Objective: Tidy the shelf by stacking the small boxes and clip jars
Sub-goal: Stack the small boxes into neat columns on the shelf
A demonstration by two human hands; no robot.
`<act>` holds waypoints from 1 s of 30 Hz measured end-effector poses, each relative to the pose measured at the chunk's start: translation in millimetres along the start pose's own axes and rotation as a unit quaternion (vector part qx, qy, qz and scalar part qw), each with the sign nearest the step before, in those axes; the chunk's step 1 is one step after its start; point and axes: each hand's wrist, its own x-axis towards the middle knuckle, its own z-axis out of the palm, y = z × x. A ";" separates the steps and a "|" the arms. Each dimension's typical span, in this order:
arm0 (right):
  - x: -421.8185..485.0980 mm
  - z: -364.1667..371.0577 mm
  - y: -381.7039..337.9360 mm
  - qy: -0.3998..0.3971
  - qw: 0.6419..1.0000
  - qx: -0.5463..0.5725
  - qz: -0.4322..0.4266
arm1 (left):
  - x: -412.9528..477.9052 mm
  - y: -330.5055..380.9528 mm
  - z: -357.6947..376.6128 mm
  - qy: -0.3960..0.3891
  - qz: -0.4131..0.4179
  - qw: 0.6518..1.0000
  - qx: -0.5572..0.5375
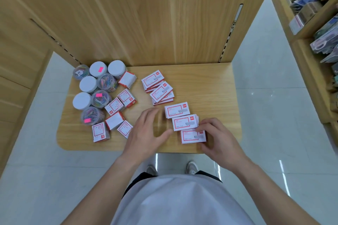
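Boxes nearest you (193, 136) lie at the shelf's (210, 86) front right, long axis left-right, under your right hand (217, 135), whose fingers grip their right end; your left hand (146, 133) hovers empty and spread just left of them.

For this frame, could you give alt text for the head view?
Two bare hands work at flat white-and-red boxes on a wooden shelf; the right hand touches the nearest stack, the left hand hovers open. Clip jars and smaller boxes sit left.

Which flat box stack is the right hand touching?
The right hand rests on the nearest stack, at the shelf's front edge; the other four stacks lie farther back, untouched.
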 end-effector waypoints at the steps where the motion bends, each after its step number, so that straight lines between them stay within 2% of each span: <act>1: 0.3 1.6 0.0 0.000 1.000 0.004 0.000 | 1.0 3.2 0.7 -0.004 -0.008 1.000 -0.008; 7: 9.0 10.3 -1.6 -0.017 1.000 -0.003 0.012 | 8.8 8.6 -5.3 -0.004 -0.010 1.000 0.004; 14: 23.5 17.5 -12.5 -0.064 0.990 -0.123 0.011 | 54.4 -7.4 -44.1 0.096 -0.083 0.990 -0.063; 16: 25.0 16.8 -12.2 -0.072 0.988 -0.134 0.017 | 74.5 -9.4 -51.2 0.082 -0.070 0.994 -0.026; 18: 27.4 15.4 -11.6 -0.081 0.987 -0.138 0.020 | 91.2 -13.9 -52.5 0.045 -0.050 0.996 0.062; 23: 33.1 14.9 -14.2 -0.107 0.982 -0.157 0.019 | 106.4 -28.1 -44.9 -0.033 -0.019 0.983 0.180; 27: 33.1 14.7 -16.1 -0.108 0.982 -0.151 0.029 | 110.1 -31.3 -42.8 -0.048 -0.022 0.994 0.096; 30: 32.7 14.1 -17.2 -0.106 0.983 -0.144 0.033 | 115.4 -22.5 -35.0 -0.069 0.014 0.997 0.038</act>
